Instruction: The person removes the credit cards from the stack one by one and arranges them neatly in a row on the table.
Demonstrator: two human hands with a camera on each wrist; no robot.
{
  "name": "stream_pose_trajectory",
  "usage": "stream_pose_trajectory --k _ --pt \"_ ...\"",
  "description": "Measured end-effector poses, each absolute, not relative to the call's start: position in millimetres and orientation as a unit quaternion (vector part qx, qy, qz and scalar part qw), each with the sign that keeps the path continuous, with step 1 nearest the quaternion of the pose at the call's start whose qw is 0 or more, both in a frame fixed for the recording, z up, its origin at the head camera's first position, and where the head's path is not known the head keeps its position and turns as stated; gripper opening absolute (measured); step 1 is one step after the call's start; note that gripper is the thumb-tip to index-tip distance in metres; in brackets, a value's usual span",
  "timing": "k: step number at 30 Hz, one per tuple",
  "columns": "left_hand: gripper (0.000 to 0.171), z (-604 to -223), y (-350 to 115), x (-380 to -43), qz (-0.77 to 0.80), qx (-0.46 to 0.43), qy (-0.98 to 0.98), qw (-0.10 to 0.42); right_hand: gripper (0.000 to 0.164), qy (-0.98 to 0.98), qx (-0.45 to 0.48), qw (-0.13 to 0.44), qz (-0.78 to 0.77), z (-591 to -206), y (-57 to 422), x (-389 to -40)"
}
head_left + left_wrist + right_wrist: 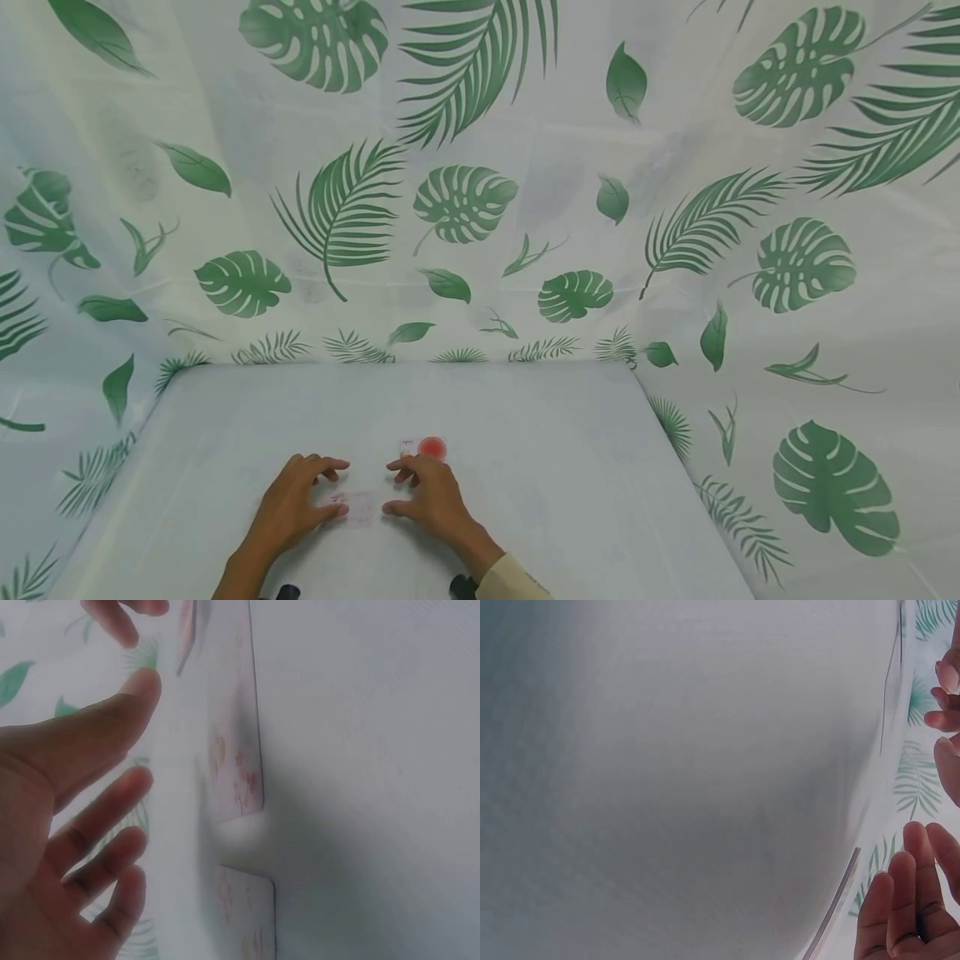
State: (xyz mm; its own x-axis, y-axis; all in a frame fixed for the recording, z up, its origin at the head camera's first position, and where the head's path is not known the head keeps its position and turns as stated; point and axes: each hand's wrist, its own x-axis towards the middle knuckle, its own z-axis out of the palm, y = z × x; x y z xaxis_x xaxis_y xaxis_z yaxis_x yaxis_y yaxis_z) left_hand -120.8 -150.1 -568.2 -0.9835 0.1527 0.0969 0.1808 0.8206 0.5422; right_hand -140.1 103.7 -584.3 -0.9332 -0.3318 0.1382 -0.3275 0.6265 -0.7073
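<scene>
Fingers (111,810) parted and holding nothing, either side of a pale printed card (361,510)

Both hands are low over a white table (570,467); the left hand (288,504) has thumb and fingers well apart and gently bent, gripping nothing; the right hand (435,500) faces it in much the same shape, also without a hold; the card lies flat between them, nearer the left thumb, whose tip overlaps its edge in the head view, though I cannot tell whether they touch; a second card with a red disc (432,447) lies just beyond the right hand, partly hidden by it.

The pale card looks thin and light, probably stiff but easily creased; its smooth face may slide; opposite edges or a corner seem the best hold, since lying flat it offers little to get under; there is broad room rightward and toward the far edge, less to the left; leaf-patterned sheeting (525,212) rises beyond the table's far edge and along both sides.
</scene>
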Motion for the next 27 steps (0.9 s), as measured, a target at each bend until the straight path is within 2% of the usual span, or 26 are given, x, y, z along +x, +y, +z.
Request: stream_pose_trajectory --k 27 --pt "0.062 -570 -122 -142 -0.313 -0.093 -0.945 0.037 0.051 0.911 -0.146 -0.009 -0.385 -585 132 -151"
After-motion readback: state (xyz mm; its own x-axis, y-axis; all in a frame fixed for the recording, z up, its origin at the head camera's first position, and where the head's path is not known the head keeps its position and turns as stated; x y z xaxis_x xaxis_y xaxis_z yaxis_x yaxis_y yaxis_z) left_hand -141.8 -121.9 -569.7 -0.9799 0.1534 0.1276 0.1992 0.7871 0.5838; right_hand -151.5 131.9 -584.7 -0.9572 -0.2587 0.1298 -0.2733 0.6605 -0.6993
